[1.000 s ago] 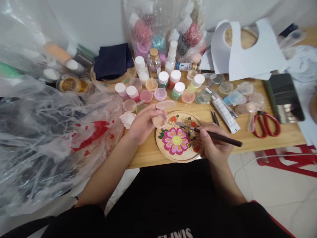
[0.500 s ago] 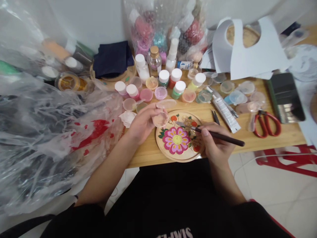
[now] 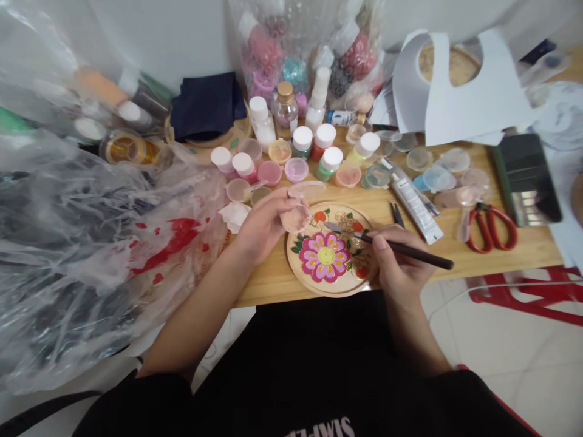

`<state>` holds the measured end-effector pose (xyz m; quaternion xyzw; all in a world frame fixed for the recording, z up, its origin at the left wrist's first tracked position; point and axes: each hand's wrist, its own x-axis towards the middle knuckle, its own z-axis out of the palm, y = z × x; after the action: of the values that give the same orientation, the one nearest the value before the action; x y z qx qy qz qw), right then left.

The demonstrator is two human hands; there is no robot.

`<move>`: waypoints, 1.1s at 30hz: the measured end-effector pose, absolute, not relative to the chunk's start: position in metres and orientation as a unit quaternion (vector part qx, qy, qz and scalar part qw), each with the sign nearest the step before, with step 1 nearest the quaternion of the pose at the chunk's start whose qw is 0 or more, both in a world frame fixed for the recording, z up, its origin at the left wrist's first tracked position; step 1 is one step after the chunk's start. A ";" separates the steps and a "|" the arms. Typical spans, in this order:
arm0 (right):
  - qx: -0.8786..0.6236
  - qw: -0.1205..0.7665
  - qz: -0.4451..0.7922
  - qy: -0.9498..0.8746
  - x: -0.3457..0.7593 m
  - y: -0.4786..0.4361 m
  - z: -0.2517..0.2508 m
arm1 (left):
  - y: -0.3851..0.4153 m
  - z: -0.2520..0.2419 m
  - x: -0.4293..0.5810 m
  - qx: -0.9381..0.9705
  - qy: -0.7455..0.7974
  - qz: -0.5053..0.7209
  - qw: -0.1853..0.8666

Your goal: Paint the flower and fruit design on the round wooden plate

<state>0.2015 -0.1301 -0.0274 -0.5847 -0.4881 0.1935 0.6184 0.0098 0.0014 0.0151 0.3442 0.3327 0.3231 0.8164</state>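
A round wooden plate (image 3: 334, 286) painted with a pink flower and orange fruits lies at the table's front edge. My right hand (image 3: 397, 267) grips a dark-handled tool (image 3: 410, 250) like a pen, its thin metal tip over the plate's upper part. My left hand (image 3: 264, 226) is closed on a small clear cup (image 3: 295, 217) of pale peach material, tilted just above the plate's upper left rim. The cup's lid (image 3: 306, 190) lies on the table behind it.
Small paint bottles (image 3: 324, 141) and open pots crowd the table behind the plate. A white tube (image 3: 415, 207), tweezers (image 3: 395, 213), red scissors (image 3: 490, 227) and a dark phone (image 3: 525, 179) lie to the right. Crumpled clear plastic (image 3: 91, 243) fills the left side.
The tool has shifted slightly to the right over the plate. My left hand keeps the cup in the same spot.
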 end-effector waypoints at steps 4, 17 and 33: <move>-0.576 0.634 0.187 -0.482 0.200 -0.130 -0.026 | 0.001 0.014 0.010 0.343 0.331 0.324 0.817; -0.584 0.616 0.196 -0.491 0.202 -0.130 -0.027 | 0.002 0.014 0.008 0.366 0.325 0.308 0.815; -0.582 0.619 0.192 -0.491 0.202 -0.130 -0.026 | 0.002 0.014 0.009 0.359 0.334 0.311 0.814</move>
<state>0.2020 -0.1302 -0.0261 -0.5818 -0.4913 0.1918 0.6192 0.0087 0.0023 0.0139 0.3595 0.3345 0.3105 0.8139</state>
